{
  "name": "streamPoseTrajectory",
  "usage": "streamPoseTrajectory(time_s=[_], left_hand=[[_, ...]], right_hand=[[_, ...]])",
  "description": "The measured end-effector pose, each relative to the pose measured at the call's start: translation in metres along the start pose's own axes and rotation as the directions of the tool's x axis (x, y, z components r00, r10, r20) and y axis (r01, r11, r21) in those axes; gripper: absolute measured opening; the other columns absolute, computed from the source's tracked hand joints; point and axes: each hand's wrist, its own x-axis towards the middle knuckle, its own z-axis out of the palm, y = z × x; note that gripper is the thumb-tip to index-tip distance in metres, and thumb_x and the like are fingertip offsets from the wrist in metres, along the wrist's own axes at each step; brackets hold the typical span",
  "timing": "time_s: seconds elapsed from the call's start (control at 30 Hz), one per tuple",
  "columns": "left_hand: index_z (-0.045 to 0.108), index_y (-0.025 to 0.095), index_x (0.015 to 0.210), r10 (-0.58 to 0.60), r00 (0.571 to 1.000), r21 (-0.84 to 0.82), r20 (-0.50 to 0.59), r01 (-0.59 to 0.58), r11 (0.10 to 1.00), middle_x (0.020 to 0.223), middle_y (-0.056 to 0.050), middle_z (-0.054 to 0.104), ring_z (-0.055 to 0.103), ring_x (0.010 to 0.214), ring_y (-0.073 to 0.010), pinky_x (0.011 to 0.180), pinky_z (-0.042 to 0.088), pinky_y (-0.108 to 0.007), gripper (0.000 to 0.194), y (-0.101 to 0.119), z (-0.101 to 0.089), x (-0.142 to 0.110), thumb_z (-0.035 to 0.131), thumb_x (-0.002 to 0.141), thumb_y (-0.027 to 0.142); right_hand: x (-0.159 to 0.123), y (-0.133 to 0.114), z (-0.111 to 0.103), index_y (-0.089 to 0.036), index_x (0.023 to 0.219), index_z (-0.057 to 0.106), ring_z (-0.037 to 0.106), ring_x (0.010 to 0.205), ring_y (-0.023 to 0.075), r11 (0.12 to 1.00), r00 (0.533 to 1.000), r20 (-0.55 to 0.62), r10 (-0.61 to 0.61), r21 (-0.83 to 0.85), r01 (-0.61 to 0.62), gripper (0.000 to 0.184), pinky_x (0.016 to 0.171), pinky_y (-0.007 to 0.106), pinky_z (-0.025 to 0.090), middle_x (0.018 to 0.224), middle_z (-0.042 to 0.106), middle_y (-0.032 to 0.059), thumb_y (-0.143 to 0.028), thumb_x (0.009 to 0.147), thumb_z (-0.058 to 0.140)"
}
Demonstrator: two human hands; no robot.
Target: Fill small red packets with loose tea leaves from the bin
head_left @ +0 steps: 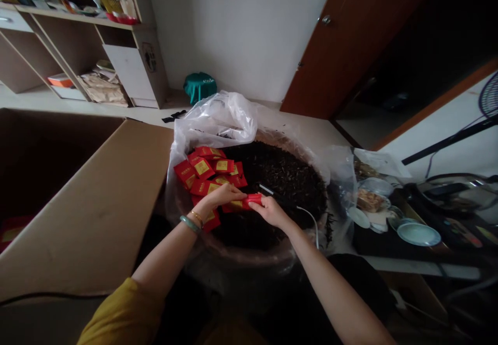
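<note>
Both hands hold one red packet (254,198) over a plastic-lined round container of dark dried leaves (290,166). My left hand (223,194), with a green bangle and a gold-coloured one on its wrist, is closed on the packet's left side. On the right end, my right hand (272,212) pinches it between thumb and fingers. Several red packets with yellow labels (202,167) lie heaped on the leaves by my left hand. Just behind my right hand rests a dark slim device (278,195), partly hidden, with a white cable (312,219).
Clear plastic lining (218,119) bunches up at the container's far rim. A large open cardboard box (105,194) stands at left, with red packets inside. To the right, a low table holds a pale bowl (418,234) and other dishes. A brown door (311,49) stands behind.
</note>
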Motion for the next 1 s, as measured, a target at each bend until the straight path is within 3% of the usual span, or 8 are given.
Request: streamPoseTrajectory(time_s=[0.1, 0.3, 0.43, 0.57, 0.73, 0.87, 0.93, 1.0], left_hand=[[0.076, 0.014, 0.077, 0.099, 0.995, 0.038, -0.018, -0.098, 0.994, 0.070, -0.002, 0.071, 0.058, 0.062, -0.0128, 0.058, 0.042, -0.021, 0.023, 0.001, 0.000, -0.001, 0.068, 0.067, 0.034], [0.076, 0.015, 0.077, 0.244, 0.961, 0.169, -0.128, -0.222, 0.960, 0.076, -0.002, 0.074, 0.066, 0.071, -0.0160, 0.068, 0.047, -0.022, 0.017, 0.002, 0.010, -0.001, 0.065, 0.074, 0.028], [0.075, 0.016, 0.083, 0.289, 0.937, 0.341, -0.196, -0.211, 0.916, 0.080, -0.003, 0.075, 0.067, 0.072, -0.0168, 0.069, 0.048, -0.023, 0.019, 0.005, 0.017, 0.000, 0.061, 0.081, 0.029], [0.071, 0.018, 0.095, 0.459, 0.842, 0.601, -0.283, -0.218, 0.769, 0.091, -0.006, 0.074, 0.067, 0.083, -0.0182, 0.078, 0.049, -0.027, 0.024, 0.002, 0.020, 0.002, 0.052, 0.089, 0.029], [0.066, 0.019, 0.105, 0.557, 0.799, 0.678, -0.226, -0.282, 0.679, 0.093, -0.005, 0.073, 0.065, 0.083, -0.0169, 0.078, 0.050, -0.028, 0.027, -0.004, 0.020, 0.005, 0.043, 0.094, 0.029], [0.062, 0.018, 0.113, 0.689, 0.703, 0.788, -0.174, -0.320, 0.526, 0.107, -0.009, 0.069, 0.057, 0.108, -0.0244, 0.093, 0.044, -0.040, 0.032, 0.001, 0.022, -0.003, 0.045, 0.093, 0.035], [0.056, 0.018, 0.123, 0.703, 0.711, 0.823, -0.029, -0.381, 0.420, 0.119, -0.012, 0.064, 0.051, 0.115, -0.0280, 0.095, 0.041, -0.043, 0.047, 0.005, 0.028, -0.010, 0.055, 0.085, 0.046], [0.045, 0.016, 0.134, 0.633, 0.773, 0.860, 0.039, -0.349, 0.373, 0.131, -0.015, 0.056, 0.047, 0.119, -0.0315, 0.095, 0.040, -0.045, 0.069, 0.008, 0.035, -0.015, 0.065, 0.076, 0.050]], right_hand=[[0.000, 0.002, 0.001, -0.020, 0.087, 0.073, 0.064, 0.089, 0.0212, 0.999, 0.999, 0.027, 0.024, 0.032, -0.025, 0.024, 0.101, 0.045, 0.036, 0.083, 0.072, 0.0014, -0.040, 0.080, 0.060], [0.000, 0.001, -0.002, -0.016, 0.071, 0.069, 0.061, 0.067, 0.0189, 0.958, 0.970, 0.107, 0.218, 0.166, -0.233, 0.043, 0.071, 0.033, 0.048, 0.065, 0.066, 0.0009, -0.056, 0.078, 0.058], [0.002, 0.000, -0.004, -0.016, 0.078, 0.070, 0.065, 0.076, 0.0219, 0.895, 0.949, 0.022, 0.315, 0.327, -0.304, 0.049, 0.081, 0.038, 0.049, 0.072, 0.070, 0.0034, -0.063, 0.078, 0.054], [0.002, -0.002, -0.005, -0.018, 0.094, 0.071, 0.066, 0.091, 0.0250, 0.816, 0.951, 0.016, 0.310, 0.508, -0.275, 0.048, 0.095, 0.043, 0.045, 0.088, 0.073, 0.0057, -0.060, 0.076, 0.060], [0.002, 0.002, -0.002, -0.019, 0.098, 0.071, 0.066, 0.095, 0.0257, 0.742, 0.956, 0.000, 0.295, 0.630, -0.229, 0.046, 0.098, 0.044, 0.043, 0.095, 0.074, 0.0061, -0.057, 0.074, 0.066], [0.005, 0.010, -0.001, -0.019, 0.101, 0.070, 0.065, 0.100, 0.0244, 0.728, 0.955, 0.007, 0.296, 0.645, -0.231, 0.049, 0.100, 0.043, 0.042, 0.099, 0.073, 0.0062, -0.059, 0.075, 0.063], [0.006, 0.013, -0.002, -0.019, 0.103, 0.069, 0.063, 0.105, 0.0239, 0.746, 0.953, -0.003, 0.303, 0.623, -0.235, 0.049, 0.102, 0.043, 0.040, 0.102, 0.072, 0.0062, -0.059, 0.077, 0.061], [0.006, 0.013, -0.002, -0.019, 0.102, 0.069, 0.061, 0.108, 0.0232, 0.756, 0.949, 0.003, 0.316, 0.604, -0.253, 0.048, 0.104, 0.042, 0.039, 0.102, 0.072, 0.0057, -0.059, 0.079, 0.058]])
